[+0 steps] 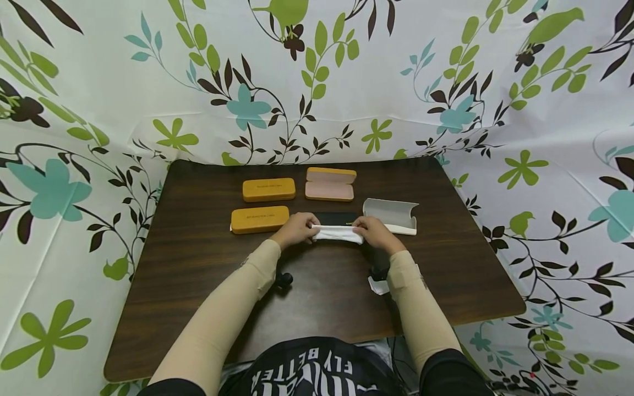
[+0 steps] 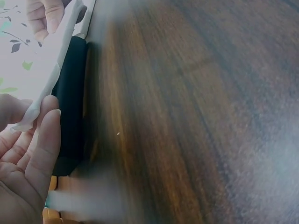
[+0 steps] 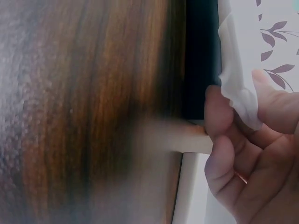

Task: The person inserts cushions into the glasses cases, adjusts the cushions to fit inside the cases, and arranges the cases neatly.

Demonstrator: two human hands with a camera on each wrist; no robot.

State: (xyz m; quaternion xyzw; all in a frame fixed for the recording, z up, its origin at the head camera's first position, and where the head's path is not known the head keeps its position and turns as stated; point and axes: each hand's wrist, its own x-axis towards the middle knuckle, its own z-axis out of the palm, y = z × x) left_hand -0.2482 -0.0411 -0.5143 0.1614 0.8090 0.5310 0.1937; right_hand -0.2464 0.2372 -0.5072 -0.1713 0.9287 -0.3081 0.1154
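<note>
A folded strip of white cloth (image 1: 338, 235) is stretched between both hands near the middle of the table. My left hand (image 1: 297, 228) pinches its left end between thumb and fingers, as the left wrist view shows up close. At the other end, my right hand (image 1: 377, 234) pinches the cloth (image 3: 238, 79) the same way. Just behind the cloth lies a long black case (image 1: 327, 218) with small gold lettering, partly covered by the hands. In the left wrist view the cloth (image 2: 51, 77) overlaps the black case (image 2: 71, 107).
Two shut yellow glasses cases (image 1: 269, 190) lie at the left. An open yellow case (image 1: 329, 192) with pink lining stands at the back. Right of the hands is an open white case (image 1: 391, 212) with grey lining. A white scrap (image 1: 378, 286) lies by the right forearm.
</note>
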